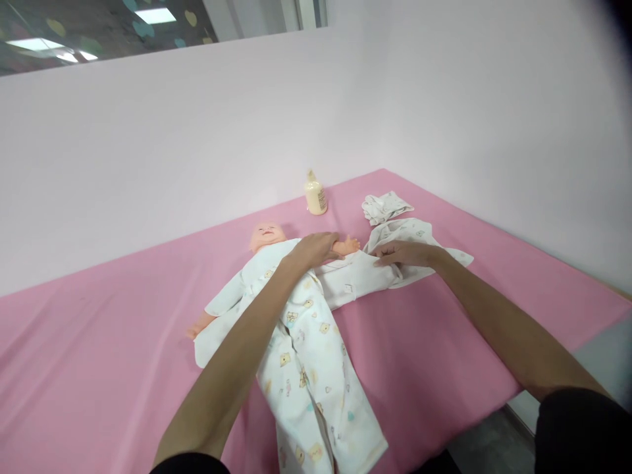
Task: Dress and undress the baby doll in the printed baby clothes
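A baby doll (269,234) lies on its back, dressed in a white top and white trousers (323,329) with a bear print. My left hand (316,250) is closed around the doll's forearm on the right side, its small hand (351,245) sticking out past my fingers. A white garment (355,276) lies spread beneath that arm and reaches to the right. My right hand (399,253) pinches the edge of this cloth, fingers pressed together. The doll's other arm (202,322) rests out to the left with its hand bare.
A pump bottle (316,195) of pale yellow liquid stands near the back wall. To its right lies a crumpled white cloth (386,207). Pink covering (123,329) spreads over the table, which meets walls at the back and right. A window (99,29) is at upper left.
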Tool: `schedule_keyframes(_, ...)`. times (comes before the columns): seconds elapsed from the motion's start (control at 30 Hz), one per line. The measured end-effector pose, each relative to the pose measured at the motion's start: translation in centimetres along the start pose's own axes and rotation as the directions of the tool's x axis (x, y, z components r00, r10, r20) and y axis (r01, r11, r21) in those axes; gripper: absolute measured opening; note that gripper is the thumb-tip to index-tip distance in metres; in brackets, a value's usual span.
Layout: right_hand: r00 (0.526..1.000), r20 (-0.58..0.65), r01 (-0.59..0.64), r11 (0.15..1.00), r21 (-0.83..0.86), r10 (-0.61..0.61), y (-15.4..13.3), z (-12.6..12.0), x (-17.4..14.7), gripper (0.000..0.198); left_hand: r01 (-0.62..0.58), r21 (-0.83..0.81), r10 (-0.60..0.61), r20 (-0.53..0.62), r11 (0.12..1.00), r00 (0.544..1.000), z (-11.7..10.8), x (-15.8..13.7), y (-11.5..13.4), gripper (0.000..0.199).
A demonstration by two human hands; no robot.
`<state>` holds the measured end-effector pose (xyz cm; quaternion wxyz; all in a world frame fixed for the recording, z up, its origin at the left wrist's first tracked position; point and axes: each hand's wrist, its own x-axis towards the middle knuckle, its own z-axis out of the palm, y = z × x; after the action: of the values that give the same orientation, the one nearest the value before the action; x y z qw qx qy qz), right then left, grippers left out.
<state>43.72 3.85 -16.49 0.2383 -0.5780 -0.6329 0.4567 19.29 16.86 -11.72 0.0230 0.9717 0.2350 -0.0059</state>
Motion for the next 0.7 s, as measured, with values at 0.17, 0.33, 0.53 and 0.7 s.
schedule_keyframes(0.17, 0.996, -0.073, 0.04, 0.999, -0.02, -0.041, -0.3, 1.8, 0.8, 0.043, 0.054, -0.043, -0.056, -0.047, 0.998, 0.997, 0.4, 0.9, 0.2, 0.032)
schedule_keyframes(0.33, 0.889, -0.442, 0.015, 0.973, -0.231, -0.119, -0.8, 4.9, 3.3, 0.036, 0.105, 0.046, -0.101, -0.077, 0.993, 0.992, 1.3, 1.6, 0.9, 0.024)
schedule_keyframes(0.53, 0.807, -0.522, -0.156, 0.754, -0.638, -0.276, -1.6, 7.4, 3.7, 0.028, 0.126, 0.095, -0.12, -0.066, 0.988, 0.991, 2.3, 1.7, 1.3, 0.033)
schedule_keyframes(0.7, 0.756, -0.508, -0.265, 0.515, -0.815, -0.413, -3.2, 10.1, 1.8, 0.035, 0.129, 0.061, -0.128, -0.032, 0.99, 0.991, 2.9, 2.2, 1.5, 0.033)
